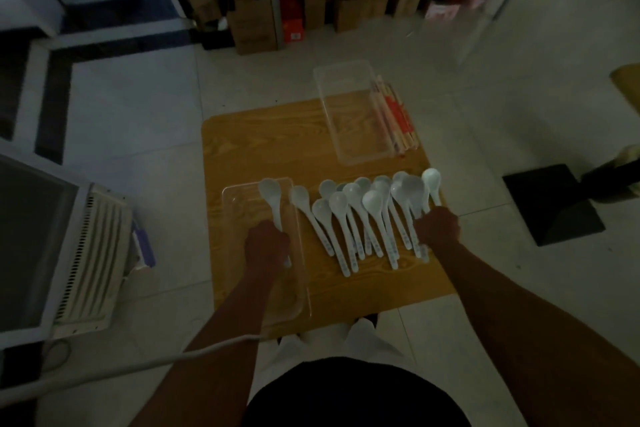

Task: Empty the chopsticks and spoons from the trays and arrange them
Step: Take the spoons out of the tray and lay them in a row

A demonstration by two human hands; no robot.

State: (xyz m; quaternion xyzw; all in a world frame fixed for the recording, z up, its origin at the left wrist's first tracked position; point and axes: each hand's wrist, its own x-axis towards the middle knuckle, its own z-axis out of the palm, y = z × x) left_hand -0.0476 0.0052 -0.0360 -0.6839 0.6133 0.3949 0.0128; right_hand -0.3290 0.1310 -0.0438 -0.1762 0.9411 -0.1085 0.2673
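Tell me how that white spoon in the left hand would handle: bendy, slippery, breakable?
Probably stiff: the spoon stands straight out of the left hand without sagging. Its glossy white finish suggests it may be slippery and could chip if dropped. Its rounded bowl might rock when set down.

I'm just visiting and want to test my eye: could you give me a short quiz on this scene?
1. True or false: the chopsticks lie in the near tray.
2. The left hand grips: A) chopsticks B) a spoon C) nothing.
3. Fill in: the row of spoons lies on the ____ table.
Key: 1 false; 2 B; 3 wooden.
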